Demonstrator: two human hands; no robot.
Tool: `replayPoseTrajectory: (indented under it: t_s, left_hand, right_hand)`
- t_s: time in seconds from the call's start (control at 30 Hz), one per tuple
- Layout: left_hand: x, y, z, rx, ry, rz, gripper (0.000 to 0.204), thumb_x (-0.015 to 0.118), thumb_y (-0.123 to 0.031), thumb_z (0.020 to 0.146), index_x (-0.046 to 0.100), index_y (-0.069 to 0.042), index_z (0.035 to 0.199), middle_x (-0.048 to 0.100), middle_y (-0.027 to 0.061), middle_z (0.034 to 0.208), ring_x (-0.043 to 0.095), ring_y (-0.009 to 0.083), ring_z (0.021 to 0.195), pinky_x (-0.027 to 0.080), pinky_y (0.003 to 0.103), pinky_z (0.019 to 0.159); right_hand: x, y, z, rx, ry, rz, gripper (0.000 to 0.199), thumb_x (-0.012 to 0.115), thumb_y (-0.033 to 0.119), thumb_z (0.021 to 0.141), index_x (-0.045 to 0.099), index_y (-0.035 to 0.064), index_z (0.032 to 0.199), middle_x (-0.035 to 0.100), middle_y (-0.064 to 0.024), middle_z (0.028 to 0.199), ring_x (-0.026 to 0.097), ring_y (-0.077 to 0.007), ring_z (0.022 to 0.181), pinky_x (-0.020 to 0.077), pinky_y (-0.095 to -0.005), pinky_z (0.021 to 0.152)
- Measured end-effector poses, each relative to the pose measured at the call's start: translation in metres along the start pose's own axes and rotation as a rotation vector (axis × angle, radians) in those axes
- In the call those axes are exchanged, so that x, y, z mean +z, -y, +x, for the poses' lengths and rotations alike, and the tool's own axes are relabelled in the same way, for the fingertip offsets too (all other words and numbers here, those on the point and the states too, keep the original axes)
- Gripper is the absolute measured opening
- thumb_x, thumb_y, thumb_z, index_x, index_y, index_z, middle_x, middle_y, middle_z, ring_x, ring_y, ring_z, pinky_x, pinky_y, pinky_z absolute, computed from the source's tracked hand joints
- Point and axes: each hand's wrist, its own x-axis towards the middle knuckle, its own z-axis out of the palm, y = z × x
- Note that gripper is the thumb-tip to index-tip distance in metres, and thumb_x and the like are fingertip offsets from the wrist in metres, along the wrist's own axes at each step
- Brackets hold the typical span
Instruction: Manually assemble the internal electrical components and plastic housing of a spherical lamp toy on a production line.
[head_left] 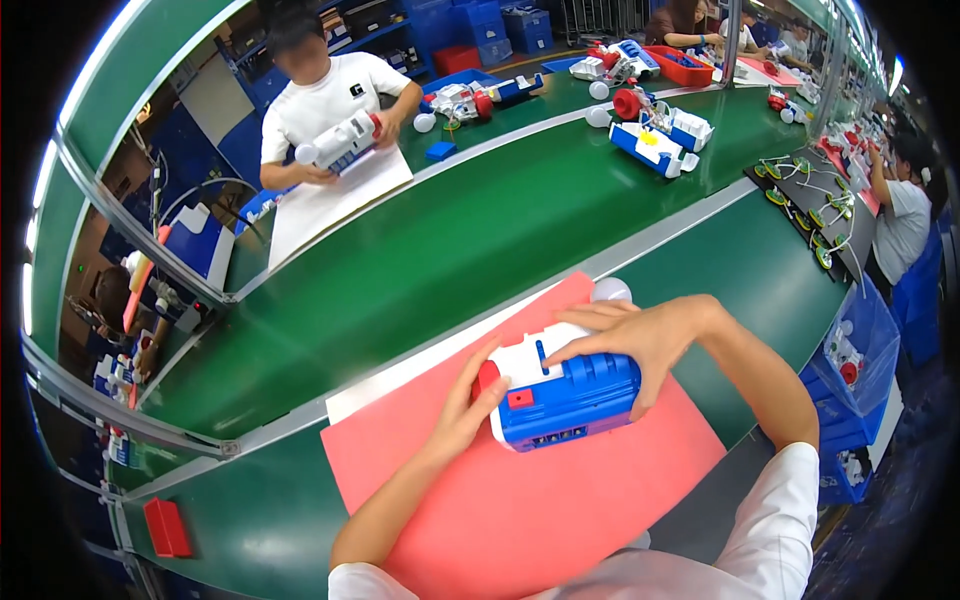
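Right of and below frame centre, we held the blue-and-white casing [575, 403], long axis rising slightly rightward, our left hand [462, 408] clasping its left end, our right hand [652, 338] spread around its right

Bare left forearm [395, 495] and bent right arm [760, 385] reach in from the near edge of the table [250, 550]. The left hand [460, 412] angles upward, thumb apart, in a grasp; the right hand [660, 338] arches from a flexed wrist, fingers spread leftward.
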Motion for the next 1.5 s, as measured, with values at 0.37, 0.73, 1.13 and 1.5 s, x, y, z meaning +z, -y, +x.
replayPoseTrajectory:
  t_s: [0.37, 0.73, 1.13, 1.5]
  left_hand:
    - [-0.004, -0.027, 0.016, -0.3, -0.024, -0.151, 0.088, 0.07, -0.048, 0.088, 0.028, -0.01, 0.155, 0.051, 0.0235, 0.139, 0.05, 0.0307, 0.13, 0.037, 0.041, 0.11]
    - [-0.026, -0.037, -0.028, 0.305, 0.129, 0.312, 0.125, 0.092, -0.017, 0.064, 0.011, -0.002, 0.158, 0.054, 0.0147, 0.129, 0.055, 0.0276, 0.122, 0.042, 0.041, 0.106]
    - [-0.034, -0.064, -0.032, 0.142, 0.005, 0.332, 0.081, 0.091, -0.03, 0.06, 0.055, 0.001, 0.126, 0.064, 0.0163, 0.121, 0.063, 0.0281, 0.111, 0.048, 0.038, 0.099]
    - [0.019, -0.086, -0.001, 0.43, 0.05, 1.093, 0.086, 0.077, -0.065, 0.069, 0.057, 0.005, 0.113, 0.064, 0.018, 0.091, 0.065, 0.0333, 0.082, 0.049, 0.043, 0.077]
  right_hand:
    - [0.064, 0.026, 0.013, 0.618, -1.105, -0.044, 0.075, 0.056, 0.053, 0.095, 0.037, 0.0032, 0.148, 0.026, -0.0304, 0.153, 0.028, -0.0469, 0.141, 0.0247, -0.0551, 0.114]
    - [0.139, 0.043, 0.025, -0.04, -1.378, 0.632, 0.114, 0.095, 0.045, 0.055, 0.042, 0.0, 0.145, 0.055, -0.0147, 0.134, 0.056, -0.0249, 0.123, 0.0448, -0.0378, 0.103]
    - [0.127, 0.067, 0.038, 0.12, -1.327, 0.895, 0.08, 0.084, 0.011, 0.06, 0.049, 0.0027, 0.131, 0.056, -0.0105, 0.118, 0.057, -0.0214, 0.112, 0.0462, -0.0346, 0.095]
    - [0.104, 0.061, 0.011, -0.12, -1.612, 0.706, 0.1, 0.087, 0.038, 0.069, 0.036, 0.0028, 0.147, 0.055, -0.0135, 0.13, 0.057, -0.0237, 0.115, 0.0476, -0.0354, 0.095]
